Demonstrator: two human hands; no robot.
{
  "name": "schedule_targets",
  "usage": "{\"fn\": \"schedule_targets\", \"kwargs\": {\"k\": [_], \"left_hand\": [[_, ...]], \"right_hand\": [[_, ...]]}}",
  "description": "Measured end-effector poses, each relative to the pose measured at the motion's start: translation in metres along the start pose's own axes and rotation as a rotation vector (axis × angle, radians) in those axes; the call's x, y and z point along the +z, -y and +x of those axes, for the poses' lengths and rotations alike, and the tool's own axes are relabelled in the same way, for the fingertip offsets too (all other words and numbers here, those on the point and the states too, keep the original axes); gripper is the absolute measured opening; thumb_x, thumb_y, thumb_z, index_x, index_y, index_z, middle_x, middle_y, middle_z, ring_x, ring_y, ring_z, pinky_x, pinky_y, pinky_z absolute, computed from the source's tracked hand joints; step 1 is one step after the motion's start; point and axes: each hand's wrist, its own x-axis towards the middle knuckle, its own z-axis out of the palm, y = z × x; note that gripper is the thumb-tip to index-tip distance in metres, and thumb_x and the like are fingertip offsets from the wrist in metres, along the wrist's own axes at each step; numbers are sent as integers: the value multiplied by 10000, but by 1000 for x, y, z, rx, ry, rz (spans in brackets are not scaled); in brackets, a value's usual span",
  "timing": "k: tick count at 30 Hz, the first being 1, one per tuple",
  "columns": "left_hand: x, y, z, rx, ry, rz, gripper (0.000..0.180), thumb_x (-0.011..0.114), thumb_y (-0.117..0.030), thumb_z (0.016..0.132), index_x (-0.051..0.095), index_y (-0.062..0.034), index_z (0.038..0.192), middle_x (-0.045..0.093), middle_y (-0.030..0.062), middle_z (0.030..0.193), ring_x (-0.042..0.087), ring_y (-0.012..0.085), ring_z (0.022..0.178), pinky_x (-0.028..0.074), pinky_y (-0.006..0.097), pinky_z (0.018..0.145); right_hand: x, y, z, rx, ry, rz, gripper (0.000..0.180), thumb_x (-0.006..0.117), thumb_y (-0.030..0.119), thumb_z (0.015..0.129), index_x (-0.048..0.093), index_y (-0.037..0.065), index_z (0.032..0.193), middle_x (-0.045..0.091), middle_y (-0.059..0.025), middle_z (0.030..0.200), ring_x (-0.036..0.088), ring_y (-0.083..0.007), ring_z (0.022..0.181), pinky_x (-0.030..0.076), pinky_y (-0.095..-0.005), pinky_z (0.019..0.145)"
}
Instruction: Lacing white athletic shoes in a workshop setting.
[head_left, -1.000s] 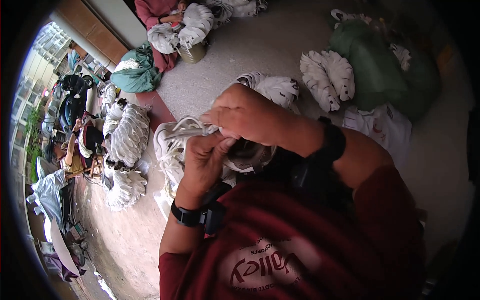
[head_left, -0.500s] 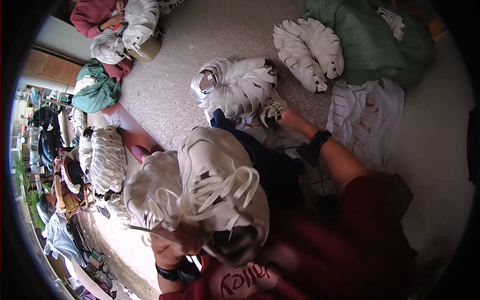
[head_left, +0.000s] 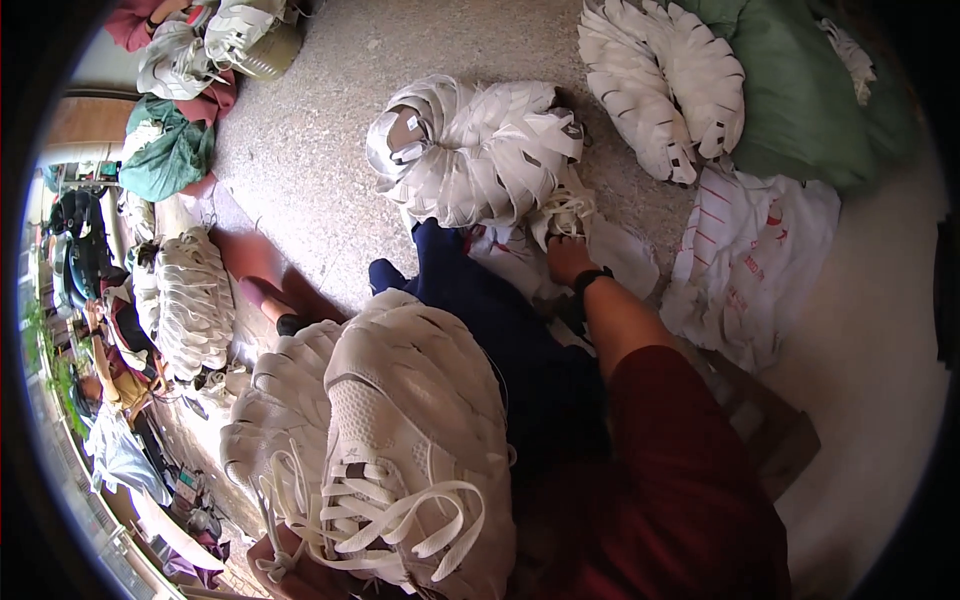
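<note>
At the navy trousers' [head_left: 455, 290] left edge, the left hand [head_left: 285, 562] touched laced shoe uppers [head_left: 420, 390], finger closure indeterminable; these seemed light, pliable, best gripped by the laces [head_left: 375, 537]. Rightward, the right hand's [head_left: 570, 258] fingers appeared clamped on a single upper [head_left: 566, 214].

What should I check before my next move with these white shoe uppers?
1. Right hand at the small laced piece near the curved stack: ok.
2. Right grip closed around it: cannot tell, fingertips hidden.
3. Left hand supporting the near bundle: cannot tell, mostly covered.
4. Near bundle's laces lying flat: not ok, loops hang loose.
5. Curved stack apart from near bundle: ok.
</note>
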Motion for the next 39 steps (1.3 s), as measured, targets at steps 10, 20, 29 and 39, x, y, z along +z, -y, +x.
{"fn": "schedule_targets", "kwargs": {"k": [10,20,29,39], "left_hand": [[19,-9,6,-29,89,227,491,669,-443,757,464,-41,562,473,58,456,422,138,374,340,255,380],[34,-26,1,-26,400,111,235,578,-170,851,636,53,804,497,17,534,424,84,481,347,228,478],[45,-22,-32,-16,267,-87,103,585,-62,851,635,12,902,535,-25,627,442,37,542,355,164,527],[18,-5,-32,212,560,-70,383,639,-39,796,563,-69,1170,589,24,1150,516,123,1059,394,284,930]], "right_hand": [[-103,8,-59,73,-201,330,315,678,158,614,603,21,887,642,-146,826,624,-280,745,484,-349,666],[-337,38,-257,-284,-395,1566,433,674,82,708,511,-70,1079,594,-103,961,584,-164,848,474,-298,750],[-376,163,-412,-973,-512,481,394,762,247,599,549,-16,801,552,-106,647,577,-232,558,449,-312,535],[-363,202,-400,-1230,-126,302,325,563,305,816,493,-12,806,480,-171,745,501,-356,666,396,-399,601]]}}
